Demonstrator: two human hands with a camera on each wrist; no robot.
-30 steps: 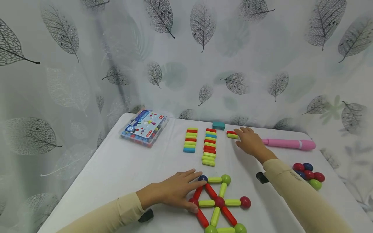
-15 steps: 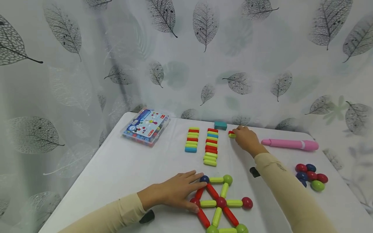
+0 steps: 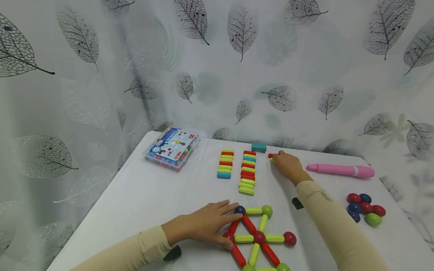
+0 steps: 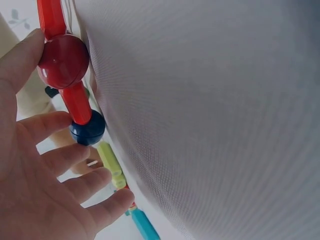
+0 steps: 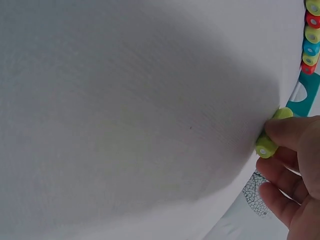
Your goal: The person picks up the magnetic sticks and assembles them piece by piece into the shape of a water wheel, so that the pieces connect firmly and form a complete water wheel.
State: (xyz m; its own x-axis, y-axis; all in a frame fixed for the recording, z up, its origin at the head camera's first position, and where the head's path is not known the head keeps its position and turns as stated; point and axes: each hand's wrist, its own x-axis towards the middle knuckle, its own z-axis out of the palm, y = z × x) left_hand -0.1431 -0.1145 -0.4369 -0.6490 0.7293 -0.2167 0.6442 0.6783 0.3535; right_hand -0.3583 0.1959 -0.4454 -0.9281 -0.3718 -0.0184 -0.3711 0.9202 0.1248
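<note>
My left hand (image 3: 210,224) lies with spread fingers at the left side of a flat figure of magnetic sticks and balls. Its fingers touch the dark blue ball (image 3: 240,210) and its thumb the red ball (image 4: 64,61). Red and yellow-green sticks (image 3: 244,239) join the balls around a central red ball (image 3: 259,237). At the far side of the table, my right hand (image 3: 289,166) pinches a yellow-green magnetic stick (image 5: 266,146) between thumb and fingers. A red stick (image 3: 270,155) shows just beyond it, partly hidden by the hand.
Two columns of coloured sticks (image 3: 225,163) lie mid-table. Behind them are a teal block (image 3: 259,147) and a clear box (image 3: 172,148) of pieces. A pink wand-shaped object (image 3: 340,170) and several loose balls (image 3: 366,207) sit at right. A leaf-print curtain (image 3: 217,67) hangs behind.
My right hand has moved slightly left onto the red and yellow-green pair and now pinches the yellow-green stick. The left hand stays on the figure. The view has shifted slightly.
</note>
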